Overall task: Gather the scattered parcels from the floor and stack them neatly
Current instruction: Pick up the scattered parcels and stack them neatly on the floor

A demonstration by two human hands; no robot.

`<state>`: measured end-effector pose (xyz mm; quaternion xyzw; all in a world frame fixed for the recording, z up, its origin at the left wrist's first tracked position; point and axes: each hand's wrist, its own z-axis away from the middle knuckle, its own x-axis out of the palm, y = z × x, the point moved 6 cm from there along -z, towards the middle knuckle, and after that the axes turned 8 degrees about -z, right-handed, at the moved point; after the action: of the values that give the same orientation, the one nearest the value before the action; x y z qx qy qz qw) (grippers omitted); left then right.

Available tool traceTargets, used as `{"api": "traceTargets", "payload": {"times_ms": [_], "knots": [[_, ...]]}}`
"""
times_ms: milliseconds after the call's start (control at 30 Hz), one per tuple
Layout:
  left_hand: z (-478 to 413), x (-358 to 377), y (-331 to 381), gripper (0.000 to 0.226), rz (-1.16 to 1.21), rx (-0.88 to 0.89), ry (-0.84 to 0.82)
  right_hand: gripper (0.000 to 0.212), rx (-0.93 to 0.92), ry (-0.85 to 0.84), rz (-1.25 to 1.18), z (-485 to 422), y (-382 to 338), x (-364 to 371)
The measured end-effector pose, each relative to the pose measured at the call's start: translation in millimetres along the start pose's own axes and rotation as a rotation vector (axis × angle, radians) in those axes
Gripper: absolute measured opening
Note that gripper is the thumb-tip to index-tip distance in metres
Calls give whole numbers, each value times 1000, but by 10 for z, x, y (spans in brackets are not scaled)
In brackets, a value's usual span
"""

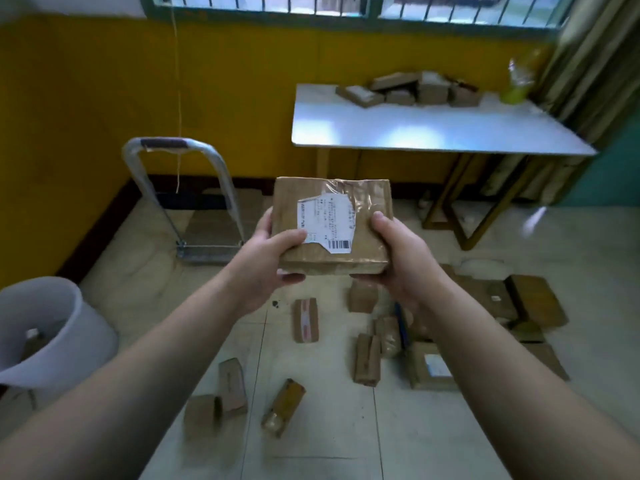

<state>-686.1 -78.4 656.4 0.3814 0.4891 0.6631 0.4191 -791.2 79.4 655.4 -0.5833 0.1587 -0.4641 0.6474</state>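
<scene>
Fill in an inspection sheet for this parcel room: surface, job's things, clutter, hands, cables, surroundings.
Surface: pale tiled floor.
Job's things: labelled parcel held up; brown parcels scattered on the floor; a parcel pile on the white table.
Clutter: white bin at left; bottle on the table.
Grippers: left hand and right hand grip the labelled parcel's sides.
Cables: thin cord hanging before the yellow wall.
Surroundings: hand trolley, barred window, curtain.

The left grip (268, 266) and right grip (398, 261) reach forward, level with each other, clasping one parcel (332, 216) by opposite sides, thumbs on top.
</scene>
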Motion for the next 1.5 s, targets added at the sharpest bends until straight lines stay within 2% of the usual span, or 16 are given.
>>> {"api": "traceTargets", "payload": {"times_ms": [167,367,467,600,667,800,867,967,1067,1133,1233,1367,1500], "knots": [[16,1448,355,38,67,84,-78,46,-153,126,60,724,-902,-1080],[-66,2917,561,55,-45,135,-275,31,-280,308,33,1548,-1415,-2227],[-209,3397,624,68,-56,107,-346,16,-320,420,-3,1835,-1565,-2700],[-439,3918,546,68,-106,39,-463,14,-341,549,22,1989,-1711,-3166],[-592,4165,468,60,-57,17,-488,30,-395,678,25,1953,-1790,-3399],[-1030,4613,364,53,97,-1,-420,85,-504,885,155,1715,-1851,-3822],[-1312,4817,319,50,126,-7,-395,96,-476,842,159,1476,-1828,-3996],[-1715,5055,224,43,98,-50,-400,96,-368,790,134,1146,-1885,-4314],[-2070,5223,125,39,92,-134,-419,85,-304,840,353,955,-2038,-4677],[-2252,5314,77,41,59,-186,-444,85,-251,814,470,834,-2079,-4830],[-2454,5369,6,42,-50,-226,-431,91,-218,725,711,680,-2082,-4941],[-2732,5295,-113,42,-86,-300,-321,98,-129,465,1030,339,-2010,-5017],[-2897,5397,-219,47,-77,-268,-320,92,-139,417,1131,4,-2028,-5269]]}}
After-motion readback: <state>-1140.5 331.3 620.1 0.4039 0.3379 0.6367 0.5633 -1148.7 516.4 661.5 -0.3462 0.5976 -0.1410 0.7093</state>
